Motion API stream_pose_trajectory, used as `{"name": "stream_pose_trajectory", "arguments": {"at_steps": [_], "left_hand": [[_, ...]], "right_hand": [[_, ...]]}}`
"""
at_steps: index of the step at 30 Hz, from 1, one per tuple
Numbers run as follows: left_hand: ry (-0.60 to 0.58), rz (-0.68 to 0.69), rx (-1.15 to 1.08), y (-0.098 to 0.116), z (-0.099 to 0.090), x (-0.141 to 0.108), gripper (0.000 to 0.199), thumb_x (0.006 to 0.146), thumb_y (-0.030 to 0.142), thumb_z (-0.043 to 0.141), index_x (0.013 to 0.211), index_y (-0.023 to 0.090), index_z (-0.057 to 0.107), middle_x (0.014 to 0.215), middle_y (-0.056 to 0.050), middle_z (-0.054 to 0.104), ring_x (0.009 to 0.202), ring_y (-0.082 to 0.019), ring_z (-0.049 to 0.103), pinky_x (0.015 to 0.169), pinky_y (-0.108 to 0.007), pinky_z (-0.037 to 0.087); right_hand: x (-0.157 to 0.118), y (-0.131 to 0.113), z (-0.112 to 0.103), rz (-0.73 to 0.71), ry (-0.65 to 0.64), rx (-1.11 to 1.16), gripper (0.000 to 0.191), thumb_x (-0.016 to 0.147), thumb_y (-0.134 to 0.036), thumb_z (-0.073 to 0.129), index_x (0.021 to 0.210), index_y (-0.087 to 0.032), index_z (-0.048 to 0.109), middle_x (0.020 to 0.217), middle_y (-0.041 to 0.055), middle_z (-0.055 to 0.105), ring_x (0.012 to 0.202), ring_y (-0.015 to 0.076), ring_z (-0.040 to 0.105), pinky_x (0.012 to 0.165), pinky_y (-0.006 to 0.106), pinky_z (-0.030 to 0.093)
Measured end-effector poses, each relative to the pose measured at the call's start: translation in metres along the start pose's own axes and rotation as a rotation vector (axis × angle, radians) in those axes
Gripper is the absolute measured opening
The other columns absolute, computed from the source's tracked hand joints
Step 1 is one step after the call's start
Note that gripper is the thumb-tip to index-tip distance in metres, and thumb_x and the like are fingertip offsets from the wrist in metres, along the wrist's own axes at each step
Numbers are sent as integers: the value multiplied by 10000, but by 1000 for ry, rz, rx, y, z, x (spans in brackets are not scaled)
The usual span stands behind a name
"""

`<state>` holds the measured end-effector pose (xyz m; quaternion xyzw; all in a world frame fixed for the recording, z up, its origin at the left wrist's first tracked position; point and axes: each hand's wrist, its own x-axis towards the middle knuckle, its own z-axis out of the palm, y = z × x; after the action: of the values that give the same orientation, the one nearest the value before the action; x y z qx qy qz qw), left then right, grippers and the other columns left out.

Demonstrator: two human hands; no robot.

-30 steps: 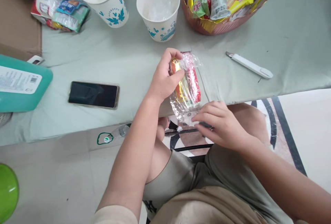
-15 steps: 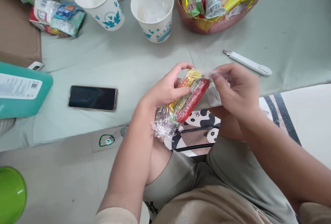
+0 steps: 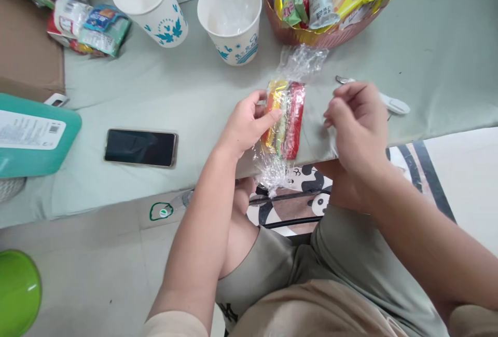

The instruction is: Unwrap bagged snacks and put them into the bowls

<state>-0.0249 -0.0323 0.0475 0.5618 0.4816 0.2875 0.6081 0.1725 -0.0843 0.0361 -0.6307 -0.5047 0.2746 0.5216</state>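
Note:
My left hand [image 3: 249, 121] grips a bundle of snack packets [image 3: 293, 124] by its left side, thumb on top and fingers beneath or behind. Yellow, green and red packets lie side by side in it under clear plastic wrap [image 3: 301, 62]. The wrap sticks out loose and crumpled past both ends. The bundle is at the table's near edge. To its right, apart from it, my right hand [image 3: 356, 119] is closed with its fingertips pinched. A faint pale strip shows below those fingertips, too unclear to name. Behind this hand lies a white utility knife [image 3: 395, 104], partly hidden.
Two paper cups [image 3: 167, 20] [image 3: 233, 36] and a pink basket of snacks [image 3: 311, 41] stand at the back. A phone [image 3: 140, 147], a green bottle [image 3: 66, 142], a wrapped snack bundle [image 3: 103, 30] and a cardboard box [image 3: 31, 41] are on the left. A green bin [image 3: 19, 295] stands on the floor.
The bundle has turned more upright and moved slightly away from me, its far wrap end now spread out. My right hand has come off the wrap and moved right.

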Motion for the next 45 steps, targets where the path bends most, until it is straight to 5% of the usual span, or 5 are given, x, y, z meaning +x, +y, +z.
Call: {"name": "stream_pose_trajectory", "arguments": {"at_steps": [10,22,33,39,45], "left_hand": [[468,427,462,-2,-1,-11,211,895,330,695,1070,262,598,1087,-66,632,1070,-214,630,834,-337,529],[46,141,944,12,6,-53,281,719,359,733,626,221,507,648,9,608,595,-155,467,554,-322,282],[79,164,576,13,-2,-45,198,748,194,594,590,217,477,558,39,485,564,-122,423,586,-311,354],[498,5,386,-2,-23,-35,52,803,254,665,792,222,625,772,2,676,639,-127,555,613,-295,420],[284,-155,193,-4,-29,-38,65,737,155,724,786,187,696,664,3,653,544,-104,519,526,-262,376]], "right_hand": [[-25,4,12,-208,-323,-282,156,866,-245,627,1020,-239,651,1072,66,694,833,190,669,738,357,539],[-25,5,13,-214,-379,-377,281,872,-335,664,1138,-261,711,1107,63,680,843,201,654,767,370,532],[-25,-2,12,-208,-442,-452,373,903,-327,630,1262,-264,709,1237,95,664,909,229,673,833,415,555],[-26,-2,11,-214,-428,-469,395,891,-332,615,1269,-239,684,1208,108,667,901,233,678,776,409,542],[-27,1,13,-223,-408,-478,378,891,-339,611,1247,-232,676,1183,100,675,904,234,682,789,410,548]]}}
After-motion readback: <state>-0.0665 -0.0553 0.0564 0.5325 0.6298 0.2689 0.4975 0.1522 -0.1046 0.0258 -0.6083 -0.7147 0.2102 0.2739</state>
